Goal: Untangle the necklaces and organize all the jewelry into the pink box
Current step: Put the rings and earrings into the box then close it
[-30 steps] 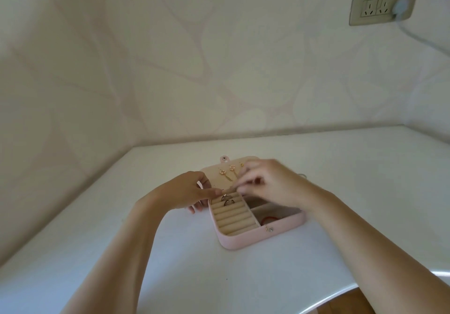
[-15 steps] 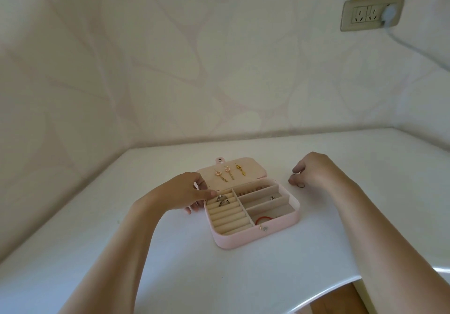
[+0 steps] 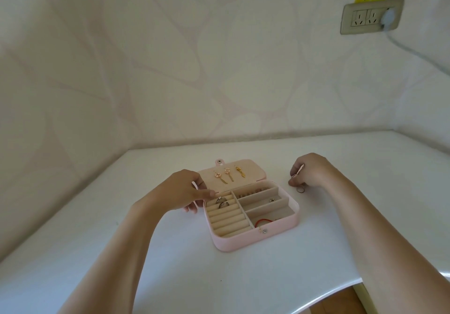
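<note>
The pink jewelry box (image 3: 255,239) lies open on the white table (image 3: 170,265). Its lid (image 3: 253,167) lies flat behind with three earrings (image 3: 229,175) pinned on it. Two rings (image 3: 222,202) sit in the ring rolls, a small stud (image 3: 272,200) in a middle compartment and a red cord (image 3: 264,221) in the front one. My left hand (image 3: 181,189) rests at the box's left back corner, fingertips on its rim. To the right of the box, my right hand (image 3: 309,171) curls over a small ring-like piece of jewelry (image 3: 300,189) on the table and pinches something thin.
The table sits in a corner between two patterned walls. A wall socket (image 3: 371,16) with a white plug and cable is high on the right. The table's curved front edge (image 3: 341,291) runs along the lower right.
My right hand left the box, moved right to the table and now pinches a small piece of jewelry there. My left hand has stayed at the box's left corner.
</note>
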The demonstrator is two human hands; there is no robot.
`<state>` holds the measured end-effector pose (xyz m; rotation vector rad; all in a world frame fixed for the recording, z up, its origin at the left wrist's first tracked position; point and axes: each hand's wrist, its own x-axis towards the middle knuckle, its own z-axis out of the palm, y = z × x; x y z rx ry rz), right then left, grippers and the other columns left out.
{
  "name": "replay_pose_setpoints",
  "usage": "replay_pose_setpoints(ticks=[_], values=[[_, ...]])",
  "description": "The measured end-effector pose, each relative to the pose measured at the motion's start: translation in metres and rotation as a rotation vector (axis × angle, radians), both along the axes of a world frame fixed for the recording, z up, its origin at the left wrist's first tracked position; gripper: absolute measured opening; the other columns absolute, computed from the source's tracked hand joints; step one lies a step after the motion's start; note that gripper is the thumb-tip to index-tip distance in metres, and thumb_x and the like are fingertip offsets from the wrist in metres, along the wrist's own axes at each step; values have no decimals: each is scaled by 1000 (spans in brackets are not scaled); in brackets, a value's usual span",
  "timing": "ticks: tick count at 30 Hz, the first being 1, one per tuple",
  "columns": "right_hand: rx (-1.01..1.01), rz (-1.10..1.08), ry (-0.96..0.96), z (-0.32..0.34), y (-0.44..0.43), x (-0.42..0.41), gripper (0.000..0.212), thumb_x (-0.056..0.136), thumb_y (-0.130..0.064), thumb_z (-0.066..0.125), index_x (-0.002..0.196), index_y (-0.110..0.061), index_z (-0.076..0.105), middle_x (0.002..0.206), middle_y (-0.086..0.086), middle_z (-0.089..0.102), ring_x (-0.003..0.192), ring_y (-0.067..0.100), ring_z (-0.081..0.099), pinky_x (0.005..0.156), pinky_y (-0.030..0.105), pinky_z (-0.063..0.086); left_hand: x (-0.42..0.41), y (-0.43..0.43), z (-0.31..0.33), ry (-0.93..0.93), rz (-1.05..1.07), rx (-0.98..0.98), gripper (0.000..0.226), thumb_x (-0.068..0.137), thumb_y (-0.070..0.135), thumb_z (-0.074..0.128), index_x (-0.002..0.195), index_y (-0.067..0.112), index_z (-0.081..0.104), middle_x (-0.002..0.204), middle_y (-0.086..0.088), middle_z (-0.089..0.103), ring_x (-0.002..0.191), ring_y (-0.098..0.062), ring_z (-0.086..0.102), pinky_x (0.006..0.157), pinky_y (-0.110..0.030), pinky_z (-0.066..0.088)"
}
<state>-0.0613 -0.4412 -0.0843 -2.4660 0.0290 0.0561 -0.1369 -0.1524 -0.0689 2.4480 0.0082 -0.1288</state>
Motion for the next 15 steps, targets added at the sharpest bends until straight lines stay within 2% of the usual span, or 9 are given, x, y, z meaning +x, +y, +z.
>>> replay_pose_setpoints(ticks=[3, 5, 7, 10, 13, 15], values=[[6, -57, -126, -2, 0, 3, 12, 71, -8, 77, 68, -17, 70, 72, 6, 69, 67, 18, 64, 65, 24, 47, 0, 0, 2, -90, 24, 23, 23, 82, 34, 71, 80, 13, 63, 64, 4, 68, 48, -4, 59, 48, -17, 43], [190, -78, -245, -1, 2, 0, 8, 76, -5, 71, 71, -11, 73, 69, 7, 68, 60, 18, 63, 64, 24, 50, 0, -2, 5, -177, 39, -1, 20, 83, 30, 71, 76, 13, 64, 60, 6, 67, 45, 1, 55, 46, -15, 40], [467, 5, -319, 3, 8, -9, 8, 79, -1, 68, 74, -6, 73, 69, 9, 69, 53, 12, 64, 58, 17, 52, -3, -8, 10, -247, 40, -79, 18, 82, 27, 72, 76, 11, 66, 59, 6, 67, 43, 3, 53, 44, -13, 39], [764, 256, -253, 14, 26, -29, 3, 82, 0, 68, 82, -3, 69, 77, 13, 71, 65, 16, 69, 63, 20, 56, -9, -20, 17, -281, 1, -247, 10, 79, 20, 75, 79, 11, 71, 62, 5, 68, 51, 0, 58, 48, -13, 43], [822, 439, -202, 19, 42, -43, 4, 81, -3, 69, 84, -2, 68, 81, 19, 69, 69, 18, 68, 70, 29, 59, -13, -31, 19, -266, -60, -371, 9, 76, 15, 77, 84, 14, 72, 70, 2, 71, 63, -7, 65, 55, -17, 50], [837, 479, -197, 19, 49, -50, 4, 78, -5, 71, 82, -4, 69, 74, 14, 69, 66, 16, 66, 69, 28, 57, -16, -38, 21, -244, -105, -416, 14, 75, 13, 78, 87, 15, 72, 75, 2, 72, 68, -8, 66, 59, -19, 52]])
